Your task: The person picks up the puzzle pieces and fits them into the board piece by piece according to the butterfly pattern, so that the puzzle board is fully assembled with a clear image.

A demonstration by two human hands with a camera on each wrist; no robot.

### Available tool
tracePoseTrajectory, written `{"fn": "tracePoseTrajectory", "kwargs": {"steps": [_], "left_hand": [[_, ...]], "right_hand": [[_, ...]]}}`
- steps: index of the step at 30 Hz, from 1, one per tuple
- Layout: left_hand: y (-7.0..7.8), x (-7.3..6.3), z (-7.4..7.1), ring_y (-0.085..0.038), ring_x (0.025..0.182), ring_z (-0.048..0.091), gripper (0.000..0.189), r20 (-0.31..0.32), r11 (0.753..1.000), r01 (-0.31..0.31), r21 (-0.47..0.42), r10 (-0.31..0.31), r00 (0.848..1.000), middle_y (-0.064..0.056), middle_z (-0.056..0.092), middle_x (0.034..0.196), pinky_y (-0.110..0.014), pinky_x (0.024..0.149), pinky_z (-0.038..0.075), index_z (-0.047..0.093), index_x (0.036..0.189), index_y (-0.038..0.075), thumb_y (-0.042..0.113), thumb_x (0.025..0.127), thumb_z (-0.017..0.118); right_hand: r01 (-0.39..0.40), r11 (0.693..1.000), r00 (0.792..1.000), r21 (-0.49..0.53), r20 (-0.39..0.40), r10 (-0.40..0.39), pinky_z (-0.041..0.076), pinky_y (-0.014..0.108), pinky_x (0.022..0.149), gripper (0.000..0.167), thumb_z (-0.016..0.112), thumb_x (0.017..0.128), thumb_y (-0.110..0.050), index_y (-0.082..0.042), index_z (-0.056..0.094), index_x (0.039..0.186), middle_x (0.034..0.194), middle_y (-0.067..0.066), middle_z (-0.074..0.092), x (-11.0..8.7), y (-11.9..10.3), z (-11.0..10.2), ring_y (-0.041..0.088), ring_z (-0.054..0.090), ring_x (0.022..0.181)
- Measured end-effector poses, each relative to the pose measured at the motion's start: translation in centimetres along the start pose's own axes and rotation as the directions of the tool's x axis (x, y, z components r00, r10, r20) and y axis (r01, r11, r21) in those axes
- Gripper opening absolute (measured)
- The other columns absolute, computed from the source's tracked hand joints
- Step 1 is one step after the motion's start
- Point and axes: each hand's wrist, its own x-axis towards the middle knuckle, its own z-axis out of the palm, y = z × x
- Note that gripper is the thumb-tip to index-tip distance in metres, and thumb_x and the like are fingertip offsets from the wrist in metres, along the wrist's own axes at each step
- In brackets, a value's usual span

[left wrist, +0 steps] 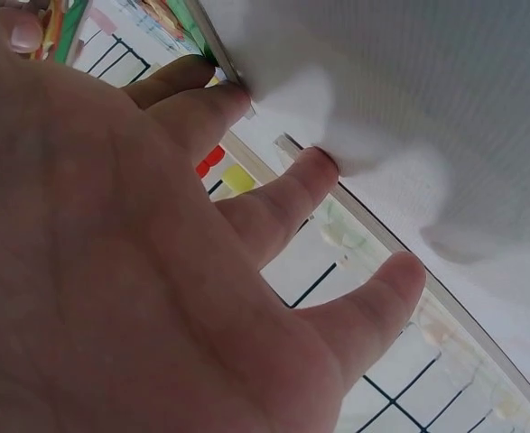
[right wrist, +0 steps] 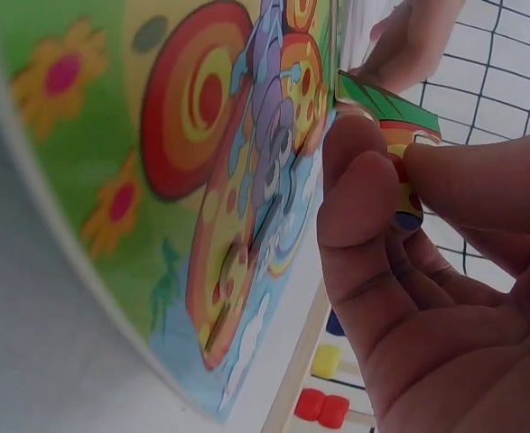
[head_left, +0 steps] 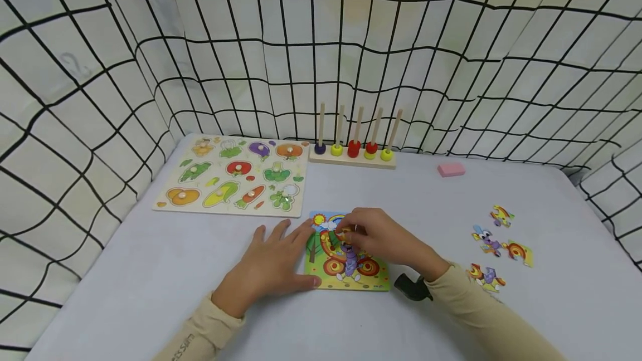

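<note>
A small butterfly puzzle board (head_left: 328, 283) lies on the table between both hands. My right hand (head_left: 383, 238) is over its upper part and pinches a puzzle piece (right wrist: 393, 113) between thumb and fingers. In the right wrist view this piece is green, red and yellow, tilted and held up from the board's surface. Spread with straight fingers, my left hand (head_left: 276, 266) lies along the board's left side, thumb and index finger at its edge. Loose puzzle pieces (head_left: 487, 240) lie off to the right, including another piece (head_left: 519, 252) with an orange ring.
A vegetable knob puzzle (head_left: 165, 204) stands behind the left hand. Behind it to the right is a peg stand (head_left: 321, 157) with coloured beads. A pink block (head_left: 451, 169) sits at the back right. A black object (head_left: 412, 287) lies by the right wrist. Black netting (head_left: 281, 43) encloses the table.
</note>
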Motion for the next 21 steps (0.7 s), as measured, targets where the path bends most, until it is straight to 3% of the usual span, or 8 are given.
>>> {"fn": "tracePoseTrajectory", "kwargs": {"steps": [4,12,21], "left_hand": [[0.1,0.0,-0.1,-0.042,0.157,0.027,0.099,0.001,1.000,-0.006,0.007,0.006,1.000,-0.003,0.034,0.173,-0.077,0.119,0.018,0.041,0.165,0.012,0.060,0.089,0.082],[0.2,0.1,-0.4,-0.041,0.158,0.025,0.098,0.019,1.000,0.001,0.016,-0.001,1.000,0.000,0.030,0.175,-0.077,0.119,0.018,0.045,0.163,0.011,0.062,0.088,0.081],[0.1,-0.1,-0.4,-0.041,0.158,0.025,0.096,0.026,1.000,0.002,0.018,-0.003,1.000,0.000,0.031,0.175,-0.078,0.119,0.019,0.045,0.163,0.011,0.062,0.089,0.081]], "right_hand": [[-0.028,0.999,1.000,-0.018,-0.005,0.028,0.058,0.027,0.072,0.013,0.068,0.104,-0.003,-0.004,0.075,0.114,0.099,-0.001,0.070,0.6,-0.6,0.4,0.012,0.061,0.083],[-0.059,0.998,0.998,0.001,0.006,0.059,0.057,0.025,0.065,0.008,0.069,0.102,-0.002,-0.002,0.073,0.109,0.085,-0.002,0.069,1.4,-1.0,1.0,0.010,0.062,0.069],[-0.115,0.993,0.993,-0.014,-0.015,0.114,0.056,0.024,0.065,0.013,0.075,0.098,-0.004,-0.003,0.068,0.108,0.083,-0.002,0.069,1.8,-1.5,1.5,0.009,0.064,0.071]]}}
